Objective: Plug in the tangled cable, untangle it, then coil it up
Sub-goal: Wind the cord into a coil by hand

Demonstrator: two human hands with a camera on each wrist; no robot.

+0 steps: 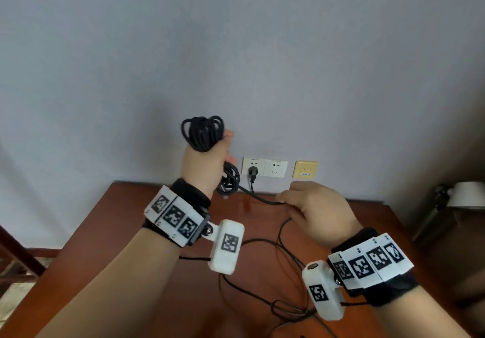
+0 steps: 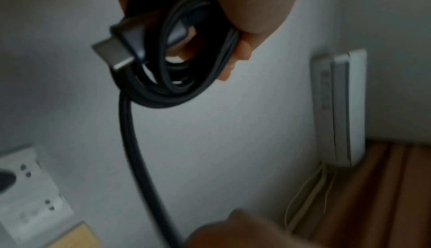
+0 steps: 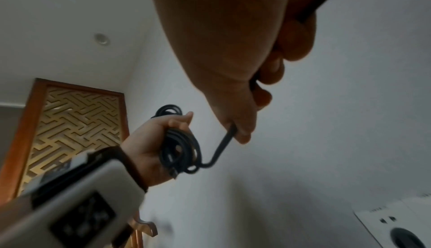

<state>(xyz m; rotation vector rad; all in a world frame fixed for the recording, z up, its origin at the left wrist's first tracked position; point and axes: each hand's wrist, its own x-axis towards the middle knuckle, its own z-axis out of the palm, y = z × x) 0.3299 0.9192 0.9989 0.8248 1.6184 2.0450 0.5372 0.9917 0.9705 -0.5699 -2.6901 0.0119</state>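
Note:
My left hand [image 1: 210, 159] is raised before the wall and grips a bundle of black cable loops [image 1: 203, 132]; more loops hang below the fist. In the left wrist view the coil [image 2: 177, 78] shows a flat grey connector [image 2: 114, 52] poking out. One strand runs from the coil to my right hand [image 1: 309, 206], which pinches the cable [image 1: 262, 199] between thumb and fingers above the table. The right wrist view shows that strand [image 3: 221, 148] leading to the coil [image 3: 180, 152]. A black plug [image 1: 253, 171] sits in the left white wall socket [image 1: 252, 165].
A second white socket [image 1: 275, 167] and a yellow wall plate [image 1: 305, 169] lie to the right of the plug. Thin black wires [image 1: 283, 264] lie looped on the reddish wooden table [image 1: 136, 232]. A white lamp [image 1: 464, 195] stands at the right edge.

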